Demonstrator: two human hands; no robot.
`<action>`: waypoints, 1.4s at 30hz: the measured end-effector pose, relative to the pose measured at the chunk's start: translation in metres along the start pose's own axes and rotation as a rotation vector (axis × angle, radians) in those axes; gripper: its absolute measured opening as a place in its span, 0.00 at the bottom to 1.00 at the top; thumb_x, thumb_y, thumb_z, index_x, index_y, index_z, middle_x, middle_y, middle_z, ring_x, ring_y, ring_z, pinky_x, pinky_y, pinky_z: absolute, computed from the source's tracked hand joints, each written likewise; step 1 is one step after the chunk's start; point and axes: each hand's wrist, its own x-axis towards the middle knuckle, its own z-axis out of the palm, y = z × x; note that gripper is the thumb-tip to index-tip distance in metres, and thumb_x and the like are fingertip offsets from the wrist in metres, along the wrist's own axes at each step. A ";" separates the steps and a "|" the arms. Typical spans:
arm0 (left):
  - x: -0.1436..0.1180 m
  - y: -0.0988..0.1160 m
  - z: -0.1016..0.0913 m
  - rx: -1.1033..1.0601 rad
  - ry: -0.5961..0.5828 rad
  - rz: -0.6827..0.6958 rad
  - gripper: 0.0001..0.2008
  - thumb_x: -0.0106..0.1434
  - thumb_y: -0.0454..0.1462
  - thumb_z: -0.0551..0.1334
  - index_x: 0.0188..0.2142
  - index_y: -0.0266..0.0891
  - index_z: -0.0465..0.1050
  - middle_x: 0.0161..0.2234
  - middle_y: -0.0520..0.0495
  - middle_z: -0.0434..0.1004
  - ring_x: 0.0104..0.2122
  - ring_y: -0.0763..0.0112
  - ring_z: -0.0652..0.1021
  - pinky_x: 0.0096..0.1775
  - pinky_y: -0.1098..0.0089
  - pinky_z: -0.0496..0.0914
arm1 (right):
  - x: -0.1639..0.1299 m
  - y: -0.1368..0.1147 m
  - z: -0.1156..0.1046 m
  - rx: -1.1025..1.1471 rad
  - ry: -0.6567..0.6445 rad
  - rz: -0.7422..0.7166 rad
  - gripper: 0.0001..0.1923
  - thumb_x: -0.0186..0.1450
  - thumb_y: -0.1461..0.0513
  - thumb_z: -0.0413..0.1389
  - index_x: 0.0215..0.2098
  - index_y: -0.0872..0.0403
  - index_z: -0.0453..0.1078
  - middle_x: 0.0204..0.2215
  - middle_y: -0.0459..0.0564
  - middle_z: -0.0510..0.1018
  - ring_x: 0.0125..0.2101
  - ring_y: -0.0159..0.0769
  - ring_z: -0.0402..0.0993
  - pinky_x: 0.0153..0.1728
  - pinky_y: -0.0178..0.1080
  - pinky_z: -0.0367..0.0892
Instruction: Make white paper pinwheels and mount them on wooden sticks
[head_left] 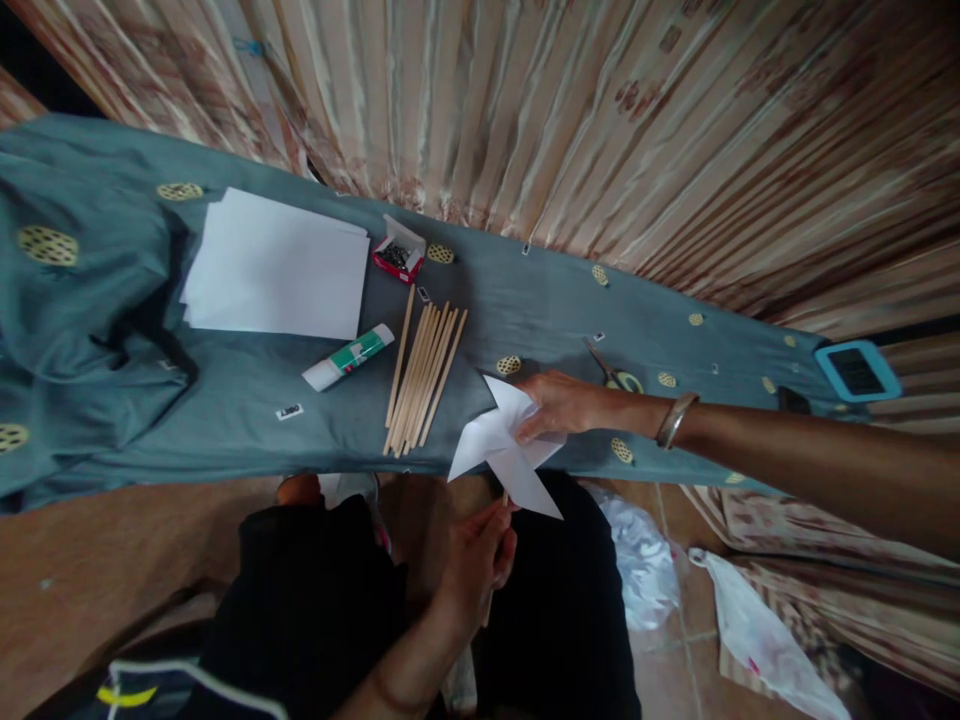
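A white paper pinwheel point(499, 440) with folded, pointed blades is held over the table's front edge, above my lap. A thin wooden stick point(487, 606) runs down from it, and my left hand point(478, 550) is closed round this stick just below the blades. My right hand point(559, 402), with a bracelet on the wrist, reaches in from the right and grips the pinwheel near its middle, thumb in front. The pinwheel's centre is partly covered by that thumb. Left of it lie several loose wooden sticks point(424, 380) on the cloth.
A stack of white paper point(277, 265), a glue stick point(349, 357) and an open red box of small metal pieces point(400, 250) lie on the grey-green cloth point(240, 400). Scissors point(619, 375) are behind my right wrist. A blue-framed device point(859, 370) stands far right. Plastic bags point(641, 560) lie below.
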 end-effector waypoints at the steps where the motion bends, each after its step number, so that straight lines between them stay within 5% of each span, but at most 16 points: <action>1: 0.000 0.000 0.000 -0.008 -0.003 0.007 0.31 0.37 0.55 0.71 0.34 0.33 0.74 0.13 0.61 0.60 0.11 0.87 0.53 0.17 0.76 0.41 | 0.000 0.001 0.000 0.000 -0.002 -0.004 0.11 0.55 0.61 0.64 0.35 0.59 0.77 0.30 0.46 0.81 0.32 0.35 0.76 0.29 0.29 0.61; 18: -0.001 -0.001 0.003 -0.030 -0.028 0.064 0.25 0.43 0.54 0.70 0.28 0.35 0.69 0.13 0.60 0.60 0.11 0.87 0.53 0.16 0.76 0.41 | -0.001 -0.008 -0.002 0.047 -0.010 0.143 0.11 0.54 0.60 0.63 0.34 0.59 0.76 0.30 0.48 0.81 0.33 0.36 0.76 0.29 0.29 0.62; 34: 0.002 -0.006 0.002 -0.009 -0.096 0.127 0.23 0.47 0.53 0.68 0.22 0.37 0.63 0.15 0.59 0.59 0.11 0.88 0.53 0.16 0.76 0.42 | -0.011 -0.006 0.014 0.082 0.165 0.229 0.14 0.54 0.58 0.64 0.37 0.57 0.76 0.31 0.46 0.81 0.33 0.35 0.75 0.31 0.30 0.62; 42: -0.001 -0.003 0.003 -0.002 -0.080 0.116 0.23 0.47 0.53 0.68 0.22 0.37 0.65 0.15 0.59 0.60 0.12 0.87 0.53 0.16 0.76 0.42 | -0.005 -0.010 -0.001 -0.001 0.030 0.102 0.12 0.55 0.61 0.63 0.35 0.61 0.77 0.30 0.48 0.80 0.29 0.32 0.73 0.29 0.29 0.60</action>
